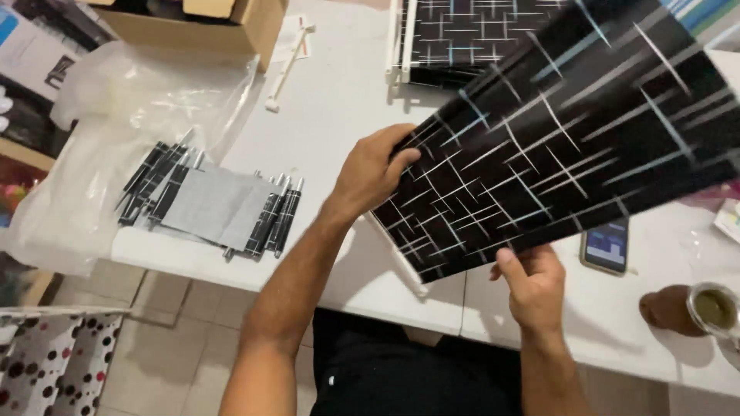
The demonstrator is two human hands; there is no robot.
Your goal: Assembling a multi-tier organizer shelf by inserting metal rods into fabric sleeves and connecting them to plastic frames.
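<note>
Head view: my left hand grips near edge of black patterned sheet, fingers curled over top; my right hand pinches its lower edge, thumb on face. Sheet held tilted above white counter. Cardboard box at far corner, contents unclear. Clear plastic bag lies open beside black pens and grey sheet. Phone and small round jar lie by my right hand.
</note>
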